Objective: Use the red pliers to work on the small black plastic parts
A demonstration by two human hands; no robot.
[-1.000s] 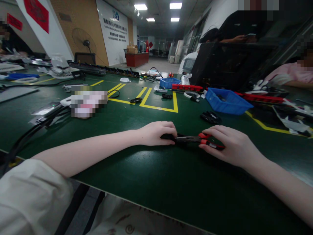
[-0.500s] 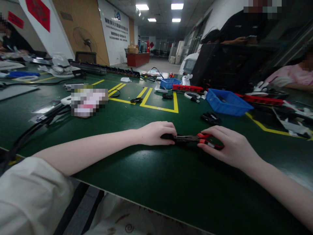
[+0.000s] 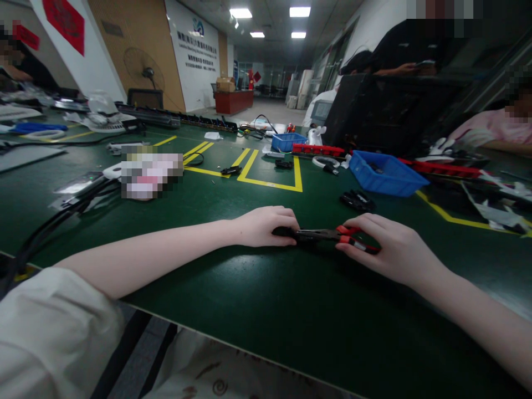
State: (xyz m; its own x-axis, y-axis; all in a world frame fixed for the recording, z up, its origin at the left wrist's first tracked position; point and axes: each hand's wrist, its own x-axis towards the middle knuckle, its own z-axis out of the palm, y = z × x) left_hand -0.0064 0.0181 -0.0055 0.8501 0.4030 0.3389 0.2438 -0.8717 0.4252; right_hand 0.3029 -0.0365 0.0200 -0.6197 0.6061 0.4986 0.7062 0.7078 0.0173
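My right hand [image 3: 388,246] is closed around the red handles of a pair of pliers [image 3: 326,235], whose long dark jaws point left. The fingers of my left hand [image 3: 266,226] pinch a small black part [image 3: 286,231], and the jaw tips meet it. What exactly the part is, and whether the jaws grip it, I cannot make out; my fingers cover much of it. Both hands are low over the green table [image 3: 257,299]. Just beyond my right hand lies a bundle of black pieces [image 3: 356,200].
A blue bin [image 3: 388,180] with dark items stands at the right, a smaller blue bin [image 3: 287,145] farther back. Red strips [image 3: 318,149] lie between them. Cables [image 3: 45,221] and a blurred pinkish object [image 3: 152,174] are at the left. People sit or stand across the table.
Both hands, the pliers and the black part keep nearly the same position. The view has shifted very slightly.
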